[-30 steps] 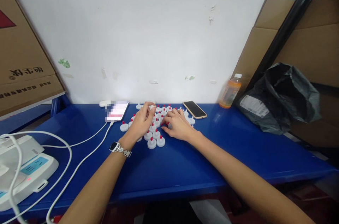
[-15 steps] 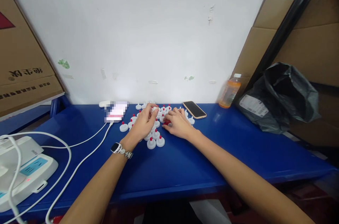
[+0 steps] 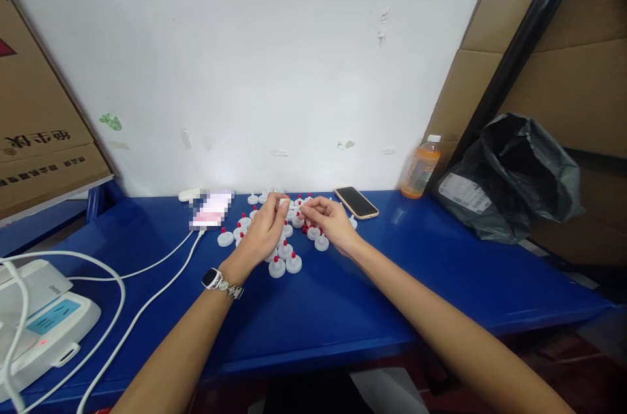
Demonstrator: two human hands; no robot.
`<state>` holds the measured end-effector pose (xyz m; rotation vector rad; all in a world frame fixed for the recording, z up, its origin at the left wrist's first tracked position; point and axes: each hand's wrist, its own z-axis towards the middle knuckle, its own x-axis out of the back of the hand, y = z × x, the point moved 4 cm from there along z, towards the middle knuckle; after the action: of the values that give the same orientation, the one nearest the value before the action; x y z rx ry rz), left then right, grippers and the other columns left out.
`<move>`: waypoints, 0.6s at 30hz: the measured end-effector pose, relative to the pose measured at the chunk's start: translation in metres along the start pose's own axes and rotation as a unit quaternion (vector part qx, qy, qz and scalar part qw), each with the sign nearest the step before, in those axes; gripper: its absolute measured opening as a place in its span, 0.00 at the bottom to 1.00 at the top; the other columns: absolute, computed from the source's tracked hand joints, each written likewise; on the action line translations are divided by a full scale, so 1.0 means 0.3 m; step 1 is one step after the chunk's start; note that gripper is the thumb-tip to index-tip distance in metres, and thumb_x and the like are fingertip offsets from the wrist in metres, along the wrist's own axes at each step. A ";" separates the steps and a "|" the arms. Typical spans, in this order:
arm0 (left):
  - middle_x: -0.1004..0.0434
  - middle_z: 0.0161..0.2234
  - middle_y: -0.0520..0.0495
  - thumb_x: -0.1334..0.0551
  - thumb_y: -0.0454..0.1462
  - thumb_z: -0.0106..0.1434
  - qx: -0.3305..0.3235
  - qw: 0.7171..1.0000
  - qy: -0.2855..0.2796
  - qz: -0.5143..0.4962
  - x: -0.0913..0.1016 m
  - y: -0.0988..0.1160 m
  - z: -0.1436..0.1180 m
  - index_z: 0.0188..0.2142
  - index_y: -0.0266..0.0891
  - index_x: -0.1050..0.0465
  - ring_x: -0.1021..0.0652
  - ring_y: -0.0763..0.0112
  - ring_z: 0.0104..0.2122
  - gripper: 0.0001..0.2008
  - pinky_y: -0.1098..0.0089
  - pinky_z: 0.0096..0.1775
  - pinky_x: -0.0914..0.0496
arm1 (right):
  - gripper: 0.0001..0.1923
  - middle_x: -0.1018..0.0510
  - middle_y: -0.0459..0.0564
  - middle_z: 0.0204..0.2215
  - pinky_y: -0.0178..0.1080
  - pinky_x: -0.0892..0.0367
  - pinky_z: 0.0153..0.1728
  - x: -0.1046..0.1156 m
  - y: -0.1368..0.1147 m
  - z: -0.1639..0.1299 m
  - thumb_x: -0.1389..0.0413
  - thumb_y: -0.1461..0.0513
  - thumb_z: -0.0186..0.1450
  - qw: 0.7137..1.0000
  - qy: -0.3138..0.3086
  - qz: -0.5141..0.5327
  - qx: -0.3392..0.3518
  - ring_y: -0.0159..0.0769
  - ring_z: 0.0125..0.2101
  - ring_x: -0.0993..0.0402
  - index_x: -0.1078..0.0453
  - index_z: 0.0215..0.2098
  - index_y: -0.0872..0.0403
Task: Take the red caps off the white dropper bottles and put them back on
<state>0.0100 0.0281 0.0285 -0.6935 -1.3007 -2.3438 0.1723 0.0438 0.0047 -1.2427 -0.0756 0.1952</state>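
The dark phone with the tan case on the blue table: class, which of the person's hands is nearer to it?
Right. The right hand sits just left of the dark phone, a little nearer the camera; the left hand is farther left, beyond the white caps.

So both hands (image 3: 262, 234) (image 3: 333, 223) sit over a bunch of caps (image 3: 285, 251) on the table (image 3: 343, 309). Phone (image 3: 356, 202) just behind the right hand, bottle (image 3: 420, 168) and bag (image 3: 514, 179) further right. Charging phone (image 3: 211, 209) left of the left hand, power strip (image 3: 44, 319) way off left.
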 end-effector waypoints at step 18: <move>0.31 0.40 0.47 0.59 0.51 0.74 0.031 0.995 0.000 -0.095 -0.065 0.059 -0.026 0.42 0.42 0.42 0.27 0.66 0.42 0.17 0.64 0.49 0.34 | 0.18 0.26 0.43 0.20 0.33 0.39 0.26 -0.069 -0.040 -0.033 0.28 0.56 0.50 0.970 0.073 0.232 -0.007 0.27 0.22 0.35 0.33 0.23 0.54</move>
<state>0.0333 0.0140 0.0256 -0.5734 -1.4930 -2.4376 0.1549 0.0270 0.0138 -1.2706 0.3458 0.5089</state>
